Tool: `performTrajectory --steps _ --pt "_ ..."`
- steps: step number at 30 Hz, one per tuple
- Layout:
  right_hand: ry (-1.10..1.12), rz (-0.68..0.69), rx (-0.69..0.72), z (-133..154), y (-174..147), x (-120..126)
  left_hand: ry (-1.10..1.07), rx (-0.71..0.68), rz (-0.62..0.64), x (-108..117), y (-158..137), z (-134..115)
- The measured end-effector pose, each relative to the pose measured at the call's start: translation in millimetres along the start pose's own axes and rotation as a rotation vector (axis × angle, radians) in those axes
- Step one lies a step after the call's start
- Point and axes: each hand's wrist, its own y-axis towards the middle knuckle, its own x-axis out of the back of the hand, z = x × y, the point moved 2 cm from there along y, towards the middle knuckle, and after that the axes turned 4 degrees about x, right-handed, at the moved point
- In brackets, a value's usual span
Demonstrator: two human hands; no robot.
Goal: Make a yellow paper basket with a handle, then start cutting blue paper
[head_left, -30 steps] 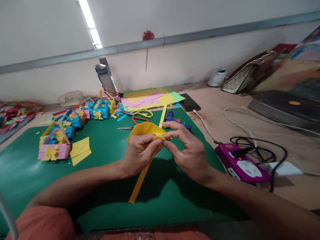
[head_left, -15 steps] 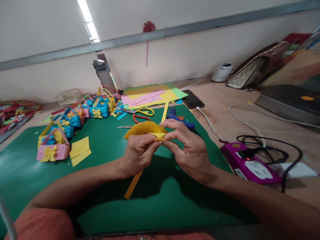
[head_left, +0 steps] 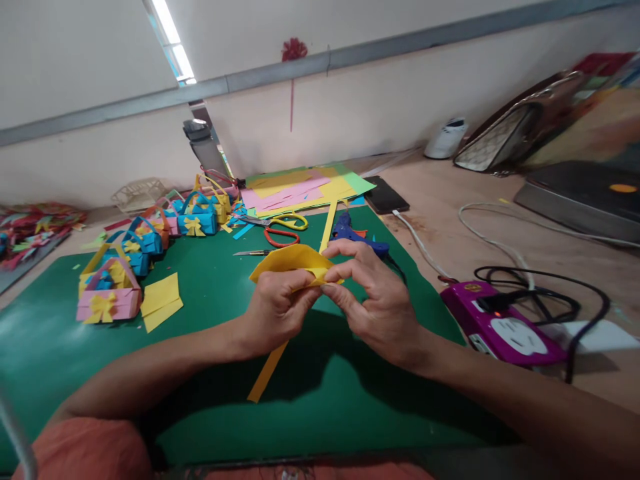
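Note:
Between both hands, above the green mat (head_left: 310, 427), is a curved yellow sheet of paper (head_left: 290, 259) with a folded edge. My left hand (head_left: 280, 307) pinches that edge between thumb and fingers. Thumb and fingertips of my right hand (head_left: 375, 297) close on the same edge at its right end, almost touching the left ones. Below my left hand an orange-yellow paper strip (head_left: 267, 373) slants down; its upper end is hidden. Just beyond the paper lie red-handled scissors (head_left: 281, 237), a craft knife (head_left: 253, 253), a yellow strip (head_left: 329, 223) and a blue glue gun (head_left: 357, 237).
Several small paper baskets (head_left: 107, 303) stand at the left, beside folded yellow paper (head_left: 163, 301). Coloured sheets (head_left: 305, 190) and a phone (head_left: 386, 195) lie at the back. A purple power strip (head_left: 500, 327) with cables is at the right. A grey bottle (head_left: 205, 147) stands behind.
The view has shifted very slightly. My right fingertips have crept a little left along the paper's edge; both hands keep their pinch.

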Motion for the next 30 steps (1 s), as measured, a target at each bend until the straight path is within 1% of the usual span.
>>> performTrajectory --steps 4,7,12,15,18,21,23,25,30 --pt "0.0 0.003 0.065 1.9 0.1 -0.5 0.016 -0.065 -0.019 -1.3 0.0 -1.9" --pt "-0.028 -0.005 0.076 0.0 -0.1 -1.4 0.035 -0.043 -0.014 -0.7 0.3 -1.9" --pt "-0.114 0.002 0.099 -3.1 2.1 -0.4 0.012 0.071 -0.002 1.5 -1.1 -0.9" --pt "-0.107 0.028 0.108 -4.2 3.5 0.2 -0.012 0.14 0.02 1.4 -1.0 -0.8" --pt "-0.052 0.071 0.066 -5.8 3.1 -0.8 -0.091 0.281 0.062 0.0 1.3 1.8" --pt "-0.042 0.116 0.005 -6.5 2.2 -2.0 -0.209 0.428 0.111 -1.9 3.4 5.8" --pt "-0.044 0.128 -0.027 -5.4 2.1 -1.9 -0.271 0.484 0.138 -2.7 3.9 7.5" --pt "-0.034 0.125 -0.057 -3.5 2.2 -1.4 -0.28 0.491 0.144 -2.6 4.0 7.7" --pt "0.02 0.091 -0.078 0.7 1.9 -1.5 -0.193 0.383 0.107 -1.9 3.2 4.5"
